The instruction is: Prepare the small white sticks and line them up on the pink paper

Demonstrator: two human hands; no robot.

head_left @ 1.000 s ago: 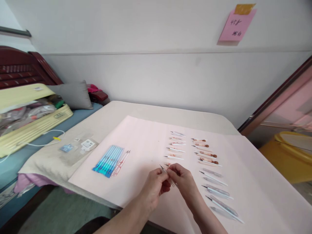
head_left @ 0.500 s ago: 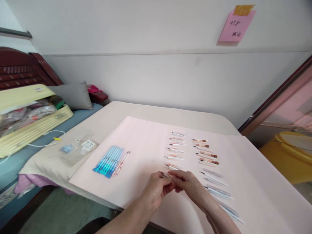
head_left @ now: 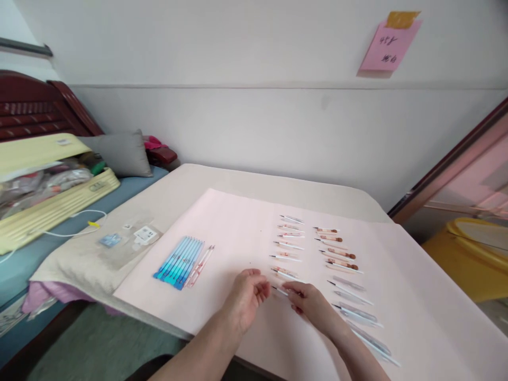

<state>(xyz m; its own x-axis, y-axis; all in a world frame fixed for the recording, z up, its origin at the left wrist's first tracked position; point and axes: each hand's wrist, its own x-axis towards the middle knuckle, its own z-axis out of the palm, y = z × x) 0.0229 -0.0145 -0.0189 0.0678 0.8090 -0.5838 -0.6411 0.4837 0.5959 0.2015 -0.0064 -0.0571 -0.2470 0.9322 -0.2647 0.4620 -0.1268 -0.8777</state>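
My right hand [head_left: 311, 304] pinches a thin white pen refill [head_left: 280, 290] low over the pink paper sheet [head_left: 238, 233], just below a column of small refills and caps [head_left: 288, 244]. My left hand [head_left: 245, 299] hovers beside it with curled, slightly parted fingers and nothing visible in them. A second column of brown-ended pen parts [head_left: 335, 248] lies to the right. Clear pen barrels [head_left: 357, 309] lie beyond my right wrist.
A row of blue pens [head_left: 178, 256] with two pinkish pens [head_left: 200, 261] lies at the sheet's left. Small packets [head_left: 130, 235] rest on the beige cloth. A yellow open case [head_left: 47, 185] and grey pillow [head_left: 117, 153] sit on the bed at left; a pink note [head_left: 391, 45] hangs on the wall.
Both hands dropped from chest height toward the sheet. My left hand let go of the refill and drew apart; my right hand carries it down to the column's near end.
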